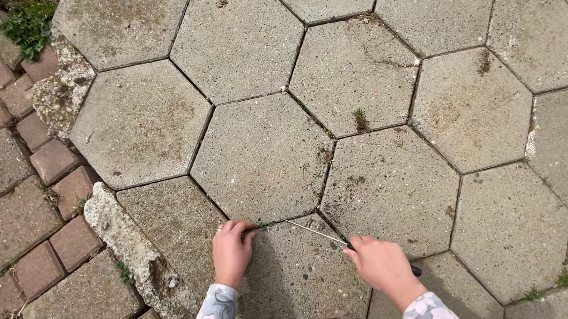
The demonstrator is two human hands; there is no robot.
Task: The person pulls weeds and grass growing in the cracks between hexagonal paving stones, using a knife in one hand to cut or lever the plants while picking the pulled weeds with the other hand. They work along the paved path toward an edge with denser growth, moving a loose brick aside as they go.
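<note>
My right hand (pixel 381 264) grips a thin metal tool with a dark handle (pixel 319 233); its tip lies in the joint between hexagonal paving stones (pixel 265 158). My left hand (pixel 231 250) pinches a small green weed (pixel 263 225) growing in that same joint, just left of the tool's tip. Both arms wear floral-patterned sleeves.
Grey hexagonal pavers cover the ground, with bits of moss and small weeds (pixel 360 120) in the joints. Reddish rectangular bricks (pixel 34 187) border the left side behind a rough concrete edge (pixel 127 248). A green plant (pixel 28 27) grows at top left.
</note>
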